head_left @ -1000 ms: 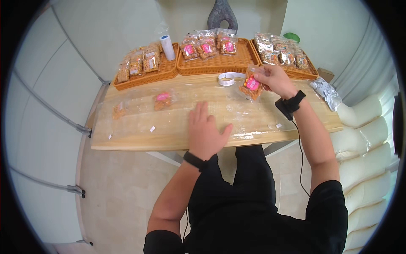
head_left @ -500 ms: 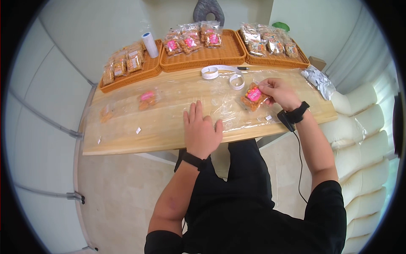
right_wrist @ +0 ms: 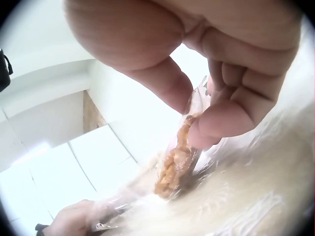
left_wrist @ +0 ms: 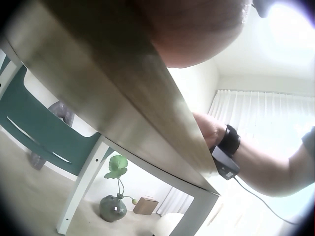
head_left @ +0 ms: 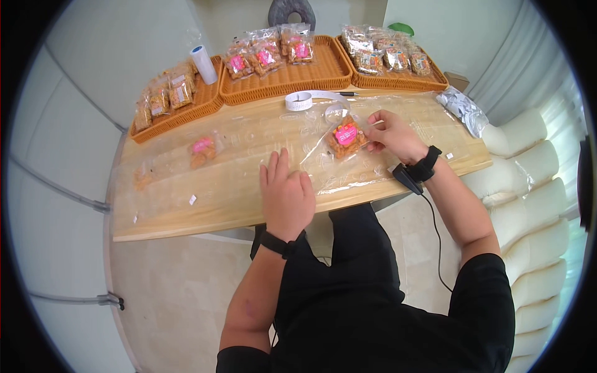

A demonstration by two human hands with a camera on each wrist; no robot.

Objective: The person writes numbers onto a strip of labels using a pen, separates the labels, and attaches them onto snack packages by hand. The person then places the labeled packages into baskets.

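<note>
My right hand pinches the right edge of a clear bag of golden-brown snack pieces with a pink label. In the right wrist view, thumb and fingers nip the clear wrapper above the snack pieces, and the bag tilts close over the plastic-covered top. My left hand rests near the front edge of the wooden table, fingers extended and holding nothing. Farther left lie another pink-labelled bag and a small heap of snack pieces, both blurred by the clear film.
Three wicker trays line the back: a left tray, a middle tray and a right tray, all holding bagged snacks. A white roll stands in the left one. A coiled white strip, a pen and a silvery packet lie nearby.
My right hand has brought the bag down from near the trays towards the film-covered tabletop and leftward, nearer my left hand. The left hand stays by the front edge, while the head view has shifted.
</note>
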